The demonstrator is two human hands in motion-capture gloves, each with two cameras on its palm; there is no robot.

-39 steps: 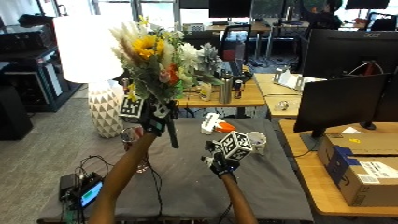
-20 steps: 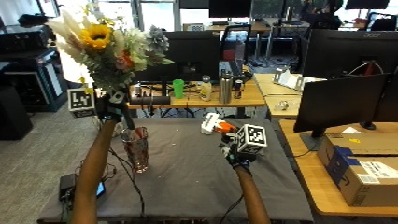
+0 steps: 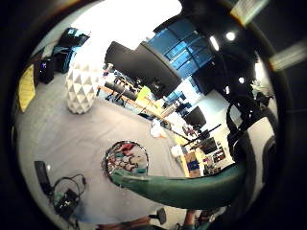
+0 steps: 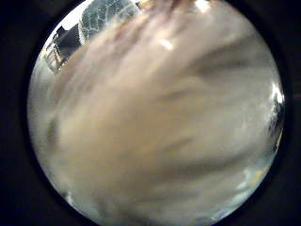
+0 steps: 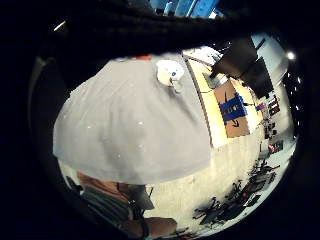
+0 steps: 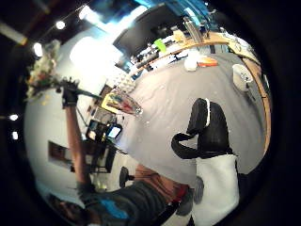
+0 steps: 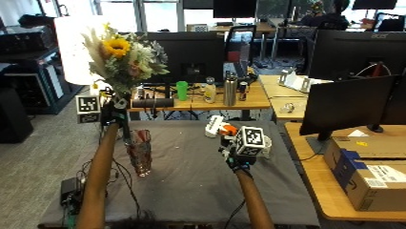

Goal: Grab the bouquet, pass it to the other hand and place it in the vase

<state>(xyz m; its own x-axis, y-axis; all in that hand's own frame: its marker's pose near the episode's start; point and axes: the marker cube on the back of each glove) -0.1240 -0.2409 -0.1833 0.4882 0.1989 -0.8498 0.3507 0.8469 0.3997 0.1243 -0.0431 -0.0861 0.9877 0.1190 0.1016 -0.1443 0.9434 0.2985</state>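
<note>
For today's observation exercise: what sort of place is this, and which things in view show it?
Most likely an open-plan office or lab. Dark computer monitors stand on wooden desks, and a cardboard box sits beside the grey-covered table.

Left arm extended upward and forward, forearm bare; left hand (image 7: 115, 109) raised well above table level, fingers curled round bouquet stems (image 7: 122, 125). Right arm extended forward, lower; right hand (image 7: 238, 155) over table, holds nothing, finger pose not discernible.

No text, label or number can be read here
</note>
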